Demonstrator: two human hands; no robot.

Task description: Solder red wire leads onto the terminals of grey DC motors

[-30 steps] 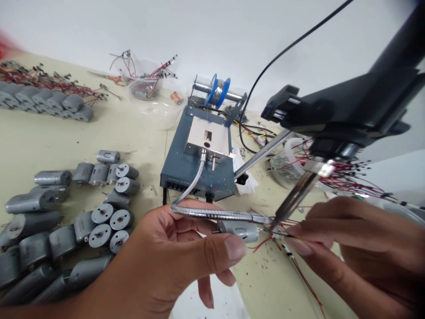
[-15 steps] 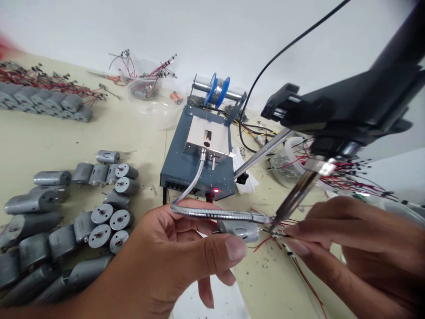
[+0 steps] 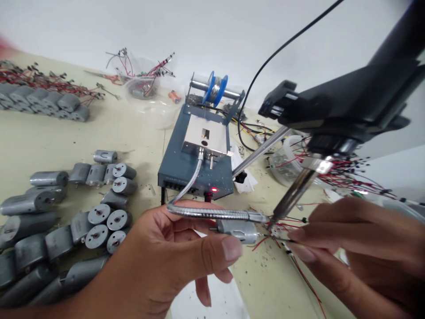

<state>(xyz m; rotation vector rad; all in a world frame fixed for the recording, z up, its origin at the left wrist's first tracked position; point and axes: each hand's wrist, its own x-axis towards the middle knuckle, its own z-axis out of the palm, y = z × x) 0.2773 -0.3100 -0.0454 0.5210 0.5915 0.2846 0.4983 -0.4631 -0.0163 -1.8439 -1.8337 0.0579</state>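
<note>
My left hand [image 3: 186,252] grips a small grey electric motor [image 3: 237,231] between thumb and fingers, its terminal end facing right. Just above the motor runs the flexible metal solder feed tube [image 3: 212,213], ending beside the tip of a soldering iron [image 3: 288,201] clamped in a black holder [image 3: 345,102]. Pinched in my right hand [image 3: 345,243] is a thin dark wire [image 3: 282,239] whose end reaches the motor's terminal, just below the iron's tip. Whether the tip touches the joint is too small to tell.
A blue-grey solder feeder [image 3: 195,150] with a solder spool [image 3: 215,88] stands in the middle. Several loose motors [image 3: 59,241] lie at left; wired motors [image 3: 40,99] are stacked behind. A clear tub [image 3: 285,159] with red and black wires stands at right, and scissors [image 3: 111,79] lie at the back.
The iron's tip now sits slightly above and apart from where it met the wire at the motor's terminal. Both hands keep their hold; the whole view has shifted slightly.
</note>
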